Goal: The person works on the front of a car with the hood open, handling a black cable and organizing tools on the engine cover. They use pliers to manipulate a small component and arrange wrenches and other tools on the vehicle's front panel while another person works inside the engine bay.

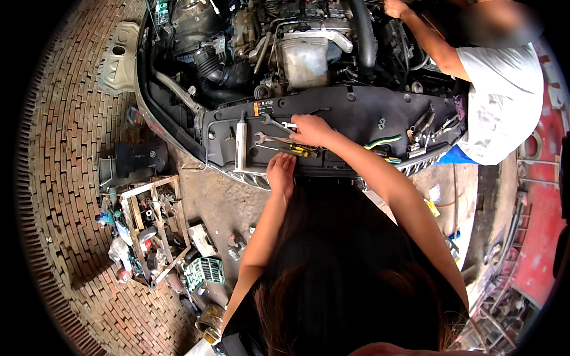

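Where the left hand (281, 168) lay: at the front edge of the black radiator cover (368, 104), fingers curled toward the tools; whether they pinched anything, I could not tell.
Yellow-handled screwdrivers (301, 153): just beyond and right of those fingertips, handles toward the right; the left hand was nearer.
Lower wrench (276, 140): behind the screwdrivers, head to the left, its long axis roughly along the front edge, between the two hands.
Right hand (312, 129): farther in from that edge, fingers bunched, seemingly pinching a bright metal tool (289, 125) whose end stuck out leftward.
Upper wrench (266, 120): left of the right hand, the nearer one, slanting with its head toward the rear edge.
Sealant tube (241, 145): toward the left corner, nozzle pointing to the rear edge, crosswise to the lower wrench.
Green-handled pliers (383, 142): right of the right hand, toward the right corner.
Engine (306, 56): beyond the rear edge; a co-worker's hand (395, 8) was at its far right.
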